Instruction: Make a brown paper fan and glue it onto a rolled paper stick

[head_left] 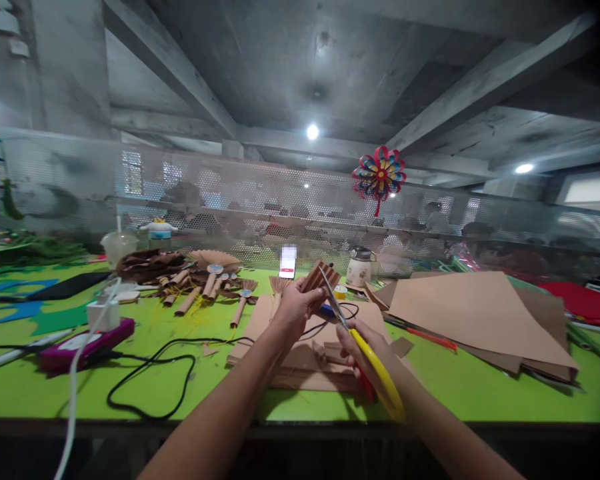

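Note:
My left hand (294,308) is closed on a pleated piece of brown paper (321,276), held up above the green table (180,327). Just to its right, my right hand (366,347) grips yellow-and-red-handled scissors (360,340); the blades point up and left and meet the pleated paper's edge. Under both hands lies a stack of brown paper sheets (300,360).
Finished brown paper fans and rolls (205,283) lie at the back left. A large brown sheet pile (470,313) sits to the right. A black cable (150,373), a white charger (103,313), a purple device (85,347), a phone (287,261) and a mesh screen (280,207) surround the area.

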Motion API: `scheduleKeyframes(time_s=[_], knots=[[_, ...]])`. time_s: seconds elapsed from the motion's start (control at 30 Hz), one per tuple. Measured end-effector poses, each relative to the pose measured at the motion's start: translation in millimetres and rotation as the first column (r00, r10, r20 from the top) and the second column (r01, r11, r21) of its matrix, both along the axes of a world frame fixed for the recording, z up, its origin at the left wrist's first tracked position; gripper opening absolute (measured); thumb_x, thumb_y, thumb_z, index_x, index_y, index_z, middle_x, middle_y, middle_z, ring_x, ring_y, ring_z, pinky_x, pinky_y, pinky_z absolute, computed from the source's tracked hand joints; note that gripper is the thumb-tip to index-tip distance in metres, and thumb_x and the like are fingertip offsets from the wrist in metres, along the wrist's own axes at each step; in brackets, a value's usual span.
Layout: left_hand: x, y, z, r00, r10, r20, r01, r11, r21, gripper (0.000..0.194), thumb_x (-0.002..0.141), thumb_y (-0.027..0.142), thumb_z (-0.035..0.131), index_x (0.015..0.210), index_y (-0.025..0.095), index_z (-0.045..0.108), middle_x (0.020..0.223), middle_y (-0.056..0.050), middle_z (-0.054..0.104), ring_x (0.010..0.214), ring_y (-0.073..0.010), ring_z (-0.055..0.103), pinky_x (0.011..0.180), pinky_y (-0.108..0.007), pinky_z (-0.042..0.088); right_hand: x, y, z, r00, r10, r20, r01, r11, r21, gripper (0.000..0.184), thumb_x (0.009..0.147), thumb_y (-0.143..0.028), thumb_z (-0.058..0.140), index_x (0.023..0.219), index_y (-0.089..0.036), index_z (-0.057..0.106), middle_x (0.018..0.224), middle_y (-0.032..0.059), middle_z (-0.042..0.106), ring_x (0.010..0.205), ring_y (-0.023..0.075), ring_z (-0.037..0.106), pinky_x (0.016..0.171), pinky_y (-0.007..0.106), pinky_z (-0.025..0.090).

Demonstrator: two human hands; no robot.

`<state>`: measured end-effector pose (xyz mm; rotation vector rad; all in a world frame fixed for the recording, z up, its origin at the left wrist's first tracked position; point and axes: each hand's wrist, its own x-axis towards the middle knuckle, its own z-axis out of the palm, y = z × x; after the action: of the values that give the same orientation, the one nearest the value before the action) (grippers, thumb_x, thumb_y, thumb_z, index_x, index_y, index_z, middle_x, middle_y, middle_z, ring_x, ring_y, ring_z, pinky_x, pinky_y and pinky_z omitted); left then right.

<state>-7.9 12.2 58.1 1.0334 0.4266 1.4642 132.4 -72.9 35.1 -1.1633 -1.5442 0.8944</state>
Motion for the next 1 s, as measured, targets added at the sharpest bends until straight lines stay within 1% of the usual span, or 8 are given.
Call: scheduleKeyframes(time_s=[0.23,0.37,0.43,0.57,0.73,0.87,0.93,1.0], knots=[[-2,-1,2.4,1.000,-0.022,-0.012,0.022,1.000,-0.020,0.037,0.054,0.004,0.071,0.091,0.008,0.066,0.077,-0.007,0.069,0.064,-0.0147,0.064,0.067,-0.027,0.049,4,2,-4.8,0.998,0.007,0.055,-0.009,0.999,0.034,0.054,0.075,-0.068,0.054,0.094,-0.017,0.056,0.055,-0.0047,0.043,0.045,0.0090,0.039,0.042,0.020,0.029],[-2,-4,4.7,0.999,-0.031,-0.032,0.030,0.999,-0.017,0.037,0.054,0.004,0.071,0.091,0.008,0.067,0.073,-0.007,0.069,0.062,-0.0142,0.063,0.063,-0.025,0.048,3,-2,-2.0,0.999,-0.033,0.026,0.034,0.999,-0.008,0.059,0.074,-0.070,0.052,0.098,-0.017,0.056,0.058,-0.0044,0.043,0.046,0.0099,0.041,0.040,0.020,0.033],[-2,-5,4.6,0.999,-0.032,-0.040,0.031,0.999,-0.011,0.038,0.054,0.005,0.072,0.091,0.007,0.067,0.073,-0.007,0.069,0.061,-0.0144,0.063,0.061,-0.024,0.048,2,-4,-0.6,1.000,-0.017,0.019,0.017,1.000,-0.023,0.060,0.073,-0.071,0.052,0.098,-0.016,0.056,0.058,-0.0046,0.043,0.045,0.0091,0.040,0.039,0.019,0.032],[-1,-6,3.3,0.999,-0.043,-0.025,0.043,0.999,-0.001,0.038,0.053,0.004,0.073,0.091,0.008,0.067,0.075,-0.007,0.069,0.062,-0.0145,0.062,0.062,-0.025,0.048,2,-2,-3.1,1.000,-0.010,-0.003,0.010,1.000,0.007,0.059,0.073,-0.070,0.054,0.096,-0.016,0.056,0.055,-0.0058,0.041,0.041,0.0066,0.033,0.037,0.018,0.025],[-2,-5,2.8,0.997,-0.062,-0.035,0.061,0.998,-0.015,0.034,0.058,0.005,0.071,0.092,0.010,0.068,0.077,-0.007,0.071,0.066,-0.0146,0.064,0.067,-0.025,0.049,3,3,-10.3,1.000,-0.031,-0.006,0.031,0.997,0.076,0.054,0.076,-0.067,0.054,0.092,-0.016,0.057,0.055,-0.0048,0.044,0.043,0.0066,0.036,0.039,0.018,0.025],[-2,-4,2.4,0.994,-0.100,0.037,0.101,0.995,-0.020,0.032,0.064,0.010,0.068,0.096,0.011,0.069,0.092,-0.009,0.072,0.077,-0.0161,0.066,0.072,-0.024,0.050,6,2,-9.5,0.999,-0.006,0.032,0.004,0.997,0.075,0.052,0.079,-0.066,0.052,0.093,-0.016,0.058,0.052,-0.0064,0.041,0.041,0.0067,0.034,0.039,0.018,0.025],[-2,-2,1.7,0.995,-0.092,0.038,0.092,0.995,-0.023,0.025,0.068,0.014,0.066,0.092,0.009,0.070,0.089,-0.011,0.073,0.076,-0.0167,0.067,0.071,-0.025,0.050,8,1,-7.6,0.998,0.002,0.067,-0.007,0.998,0.069,0.051,0.080,-0.065,0.051,0.094,-0.017,0.058,0.052,-0.0061,0.042,0.042,0.0074,0.035,0.039,0.018,0.026],[-2,-1,0.6,0.997,-0.073,0.007,0.073,0.997,-0.017,0.021,0.070,0.017,0.067,0.089,0.007,0.070,0.081,-0.011,0.072,0.070,-0.0164,0.066,0.067,-0.025,0.050,10,0,-6.2,0.996,-0.004,0.094,-0.002,0.997,0.071,0.051,0.080,-0.065,0.051,0.093,-0.017,0.058,0.053,-0.0055,0.042,0.043,0.0080,0.037,0.040,0.019,0.027]])
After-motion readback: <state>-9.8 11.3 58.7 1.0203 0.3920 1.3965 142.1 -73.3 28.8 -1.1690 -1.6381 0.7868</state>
